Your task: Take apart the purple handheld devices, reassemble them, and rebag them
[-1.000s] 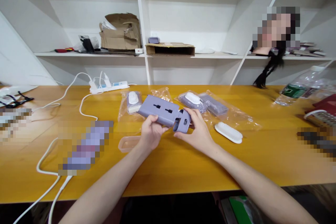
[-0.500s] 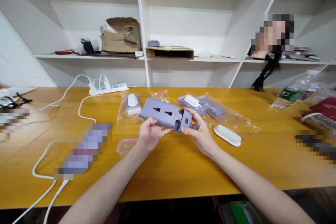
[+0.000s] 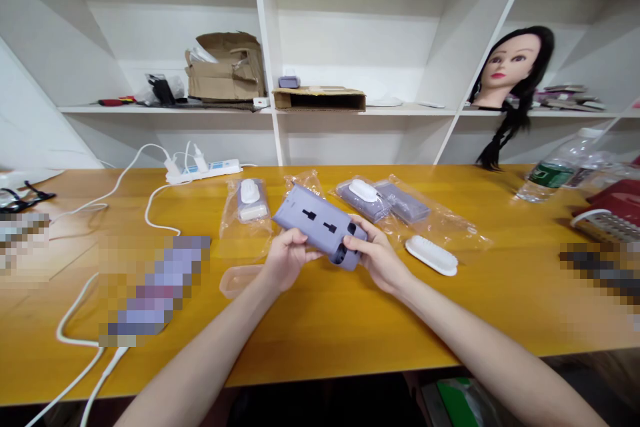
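Both my hands hold a lilac plastic case with dark slots on its top face, just above the yellow table. My left hand is closed on the case's near left edge. My right hand is closed around its right end, where a lilac end cap sits against the body. Behind the case lie clear bags holding white and lilac parts. A loose white oval part rests on the table to the right of my right hand.
A clear plastic lid lies left of my left hand. A white power strip with cables sits at the back left. A water bottle lies at the right. White shelves behind hold cardboard boxes and a mannequin head.
The end cap in my right hand has moved in against the case's right end. The case has tilted, its left end higher now. Both hands shifted slightly left.
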`<action>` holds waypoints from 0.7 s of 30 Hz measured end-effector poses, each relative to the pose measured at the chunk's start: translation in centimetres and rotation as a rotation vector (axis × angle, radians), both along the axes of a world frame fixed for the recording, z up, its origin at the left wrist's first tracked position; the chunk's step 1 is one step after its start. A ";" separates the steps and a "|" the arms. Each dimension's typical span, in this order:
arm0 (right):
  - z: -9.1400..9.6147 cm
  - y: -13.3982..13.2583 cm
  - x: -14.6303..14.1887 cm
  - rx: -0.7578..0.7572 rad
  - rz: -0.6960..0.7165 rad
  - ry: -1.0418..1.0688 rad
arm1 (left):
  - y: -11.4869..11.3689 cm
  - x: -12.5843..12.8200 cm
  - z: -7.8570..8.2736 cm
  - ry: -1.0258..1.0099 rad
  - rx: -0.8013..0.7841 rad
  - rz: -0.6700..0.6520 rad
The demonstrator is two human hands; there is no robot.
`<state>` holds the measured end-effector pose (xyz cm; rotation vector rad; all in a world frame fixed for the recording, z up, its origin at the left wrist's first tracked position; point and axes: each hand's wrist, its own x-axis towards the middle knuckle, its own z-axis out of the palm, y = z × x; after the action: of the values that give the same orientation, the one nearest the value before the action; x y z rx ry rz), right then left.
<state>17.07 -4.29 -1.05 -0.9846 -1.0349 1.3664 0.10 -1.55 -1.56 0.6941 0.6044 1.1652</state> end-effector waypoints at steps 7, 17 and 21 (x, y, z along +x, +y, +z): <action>-0.5 0.3 0.0 0.058 -0.062 -0.012 | 0.0 0.1 -0.3 0.030 -0.002 -0.022; -1.1 0.1 0.0 0.227 -0.156 -0.299 | 0.1 0.5 -1.0 0.074 0.025 0.045; -0.8 -0.1 0.0 0.231 -0.122 -0.348 | 0.2 0.3 -0.8 0.084 0.022 0.051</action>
<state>17.08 -4.35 -1.83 -1.1135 -1.3353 0.9693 0.41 -1.34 -2.40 0.7530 0.6848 1.1958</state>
